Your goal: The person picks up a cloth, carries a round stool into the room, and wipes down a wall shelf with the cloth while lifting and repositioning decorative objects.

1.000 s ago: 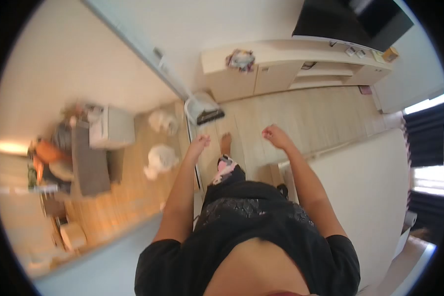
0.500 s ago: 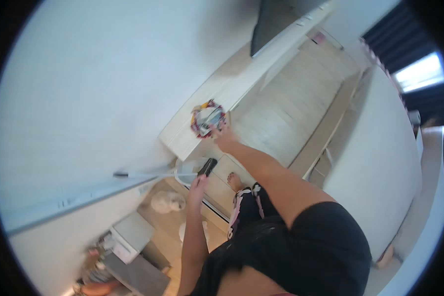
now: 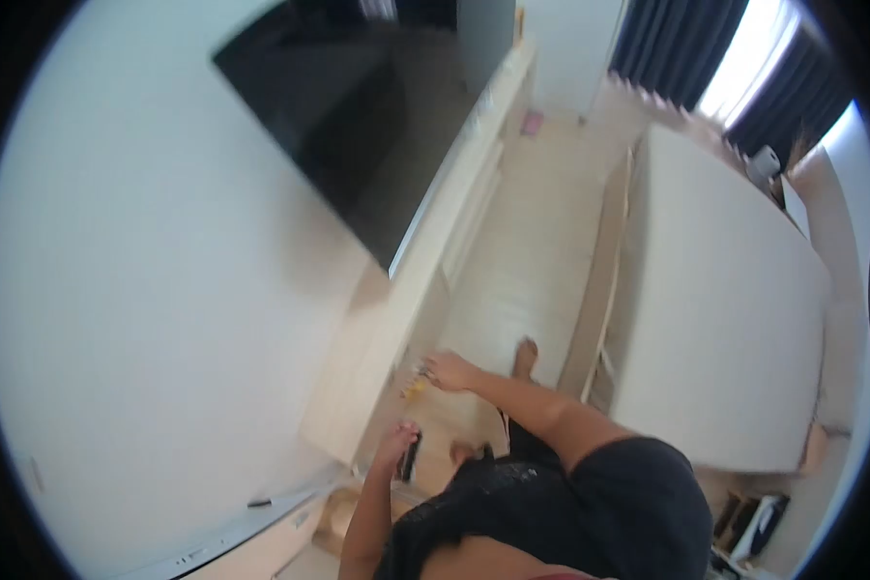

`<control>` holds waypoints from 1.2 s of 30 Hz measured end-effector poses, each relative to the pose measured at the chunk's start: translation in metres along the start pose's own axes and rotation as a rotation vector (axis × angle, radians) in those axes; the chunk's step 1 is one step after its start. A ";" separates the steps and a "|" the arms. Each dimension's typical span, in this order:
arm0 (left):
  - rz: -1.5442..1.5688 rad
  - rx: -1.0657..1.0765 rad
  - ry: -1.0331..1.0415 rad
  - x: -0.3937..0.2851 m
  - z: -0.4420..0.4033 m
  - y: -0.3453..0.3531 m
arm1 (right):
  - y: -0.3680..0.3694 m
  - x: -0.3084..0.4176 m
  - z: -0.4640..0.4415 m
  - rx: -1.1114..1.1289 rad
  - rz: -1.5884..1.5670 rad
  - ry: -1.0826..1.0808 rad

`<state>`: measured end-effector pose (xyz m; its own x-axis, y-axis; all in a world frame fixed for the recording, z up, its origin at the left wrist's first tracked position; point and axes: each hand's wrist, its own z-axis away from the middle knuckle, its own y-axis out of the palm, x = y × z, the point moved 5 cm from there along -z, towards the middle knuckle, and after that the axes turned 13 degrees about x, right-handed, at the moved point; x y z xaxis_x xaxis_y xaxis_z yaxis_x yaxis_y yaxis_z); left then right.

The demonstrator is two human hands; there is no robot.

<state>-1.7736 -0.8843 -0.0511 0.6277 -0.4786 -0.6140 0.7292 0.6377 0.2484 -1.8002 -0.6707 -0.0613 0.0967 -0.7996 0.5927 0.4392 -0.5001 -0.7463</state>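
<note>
Lifting the multicoloured bundle [image 3: 414, 389] off the low cabinet [image 3: 358, 377] in the right hand [image 3: 449, 371]

Half a second ago the bundle sat on the near end of the cabinet, with the right hand reaching down to it. Now it appears off that top, held at the fingers of the right hand, which look closed on it, in front of the cabinet's long face. That makes it a thing in hand rather than a thing at rest, though blur hides its folds and exactly how it is gripped.

The left hand [image 3: 394, 446] is near the cabinet's end, apart from the right and closer to the body. A black brush head [image 3: 412, 462] shows right beside it; whether the fingers hold it or merely pass over it, I cannot tell.

The view has swung too: the dark television screen [image 3: 358, 126] fills much more of the upper part, and the white bed [image 3: 725, 309] lies to the right across the pale floor [image 3: 522, 222]. Two bare feet show, one [image 3: 525, 360] farther out on the floor, the other [image 3: 464, 451] close below the hands.
</note>
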 end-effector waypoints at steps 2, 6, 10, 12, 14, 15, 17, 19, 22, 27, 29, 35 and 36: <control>-0.174 0.041 0.144 -0.033 -0.055 0.002 | -0.026 -0.056 0.048 -0.347 -0.178 0.043; -0.315 0.033 0.047 -0.155 -0.147 0.074 | -0.123 -0.150 0.122 -0.524 -0.446 0.207; -0.426 0.261 0.211 -0.268 -0.227 0.213 | -0.250 -0.202 0.173 -0.660 -0.657 0.141; -0.622 0.237 0.185 -0.328 -0.260 0.273 | -0.314 -0.223 0.189 -0.731 -0.625 0.048; -0.498 0.211 0.262 -0.383 -0.275 0.323 | -0.348 -0.245 0.206 -0.796 -0.605 -0.020; -0.409 0.206 0.291 -0.402 -0.288 0.337 | -0.361 -0.258 0.214 -0.930 -0.609 -0.061; -0.200 0.186 0.392 -0.439 -0.291 0.360 | -0.394 -0.271 0.221 -1.010 -0.742 -0.128; 0.044 0.185 0.468 -0.455 -0.313 0.333 | -0.402 -0.274 0.207 -0.901 -0.874 -0.118; 0.327 0.367 0.496 -0.474 -0.348 0.283 | -0.408 -0.277 0.178 -0.893 -0.947 -0.048; -0.036 0.396 0.600 -0.558 -0.350 0.414 | -0.491 -0.356 0.264 -0.968 -1.049 -0.195; -0.461 0.197 0.568 -0.590 -0.330 0.434 | -0.506 -0.388 0.271 -0.995 -0.965 -0.190; -1.046 0.014 0.430 -0.668 -0.439 0.460 | -0.521 -0.487 0.292 -1.145 -0.661 0.322; -0.878 0.091 0.751 -0.670 -0.469 0.466 | -0.525 -0.506 0.297 -1.170 -0.680 0.381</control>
<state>-1.9828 0.0166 0.1246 -0.4017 -0.2367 -0.8847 0.8700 0.2028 -0.4493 -1.8143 0.0951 0.1206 -0.1587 -0.2387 0.9580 -0.7038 -0.6532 -0.2794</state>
